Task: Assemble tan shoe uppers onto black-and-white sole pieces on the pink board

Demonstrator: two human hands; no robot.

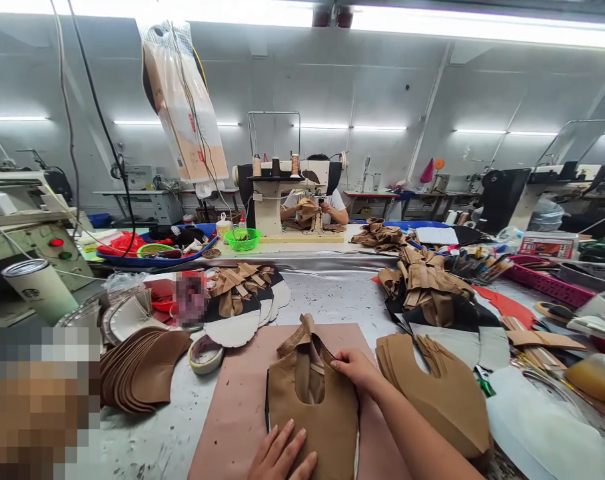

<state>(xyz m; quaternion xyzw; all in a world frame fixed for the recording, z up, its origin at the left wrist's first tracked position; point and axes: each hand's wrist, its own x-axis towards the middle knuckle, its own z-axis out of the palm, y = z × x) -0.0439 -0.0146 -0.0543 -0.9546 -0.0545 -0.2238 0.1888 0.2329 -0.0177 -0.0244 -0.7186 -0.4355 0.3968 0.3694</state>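
Note:
A brown shoe upper (pixel 327 427) with a U-shaped opening lies on a pinkish board (pixel 227 413) in front of me. A strap (pixel 295 339) sticks up from its far end, and pale lining shows along its near right edge. My left hand (pixel 281 457) rests on the lower left of the upper, fingers spread flat. At the upper's far right edge, my right hand (pixel 355 368) pinches the rim between thumb and fingers. Right of the board is a stack of similar brown pieces (pixel 442 393). On the left stands a fanned stack of curved brown pieces (pixel 137 367).
A roll of tape (pixel 205 353) touches the board's left side. Piles of strapped uppers (pixel 240 283) lie beyond it and at the right (pixel 427 287). A tumbler (pixel 37 287) leans at far left. Across the table, a person (pixel 337 207) sits behind a sewing machine (pixel 267 207).

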